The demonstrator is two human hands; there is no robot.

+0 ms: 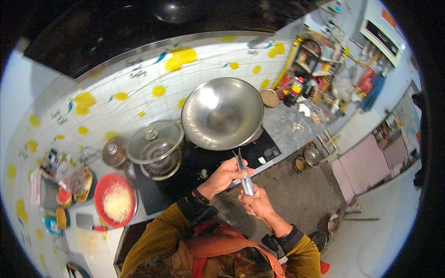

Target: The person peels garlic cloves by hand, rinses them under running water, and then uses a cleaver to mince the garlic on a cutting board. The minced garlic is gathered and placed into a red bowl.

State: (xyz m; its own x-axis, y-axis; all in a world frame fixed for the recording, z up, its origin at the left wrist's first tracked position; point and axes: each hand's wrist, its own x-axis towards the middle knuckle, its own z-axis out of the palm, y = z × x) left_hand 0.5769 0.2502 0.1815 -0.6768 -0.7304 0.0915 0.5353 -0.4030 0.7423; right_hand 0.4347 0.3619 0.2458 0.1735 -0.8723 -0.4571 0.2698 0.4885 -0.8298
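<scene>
A bare steel wok (pixel 222 114) is over the right side of the black glass cooktop (pixel 193 156). Its bowl faces up and shows no food, only a few specks or drops on the metal. Both my hands are on the wok's metal handle (pixel 247 186), which points towards me. My left hand (pixel 224 175) grips it nearer the bowl. At the handle's end, my right hand (pixel 259 203) is closed around it. Whether the wok rests on the burner or is lifted, I cannot tell.
Left of the wok, a glass lid (pixel 153 140) sits tilted above the left burner (pixel 161 166). A red basin (pixel 99 198) holds pale shreds, near a cleaver (pixel 84 221). A lidded pot (pixel 114 153) stands behind. Sauce bottles (pixel 295 88) crowd the right corner.
</scene>
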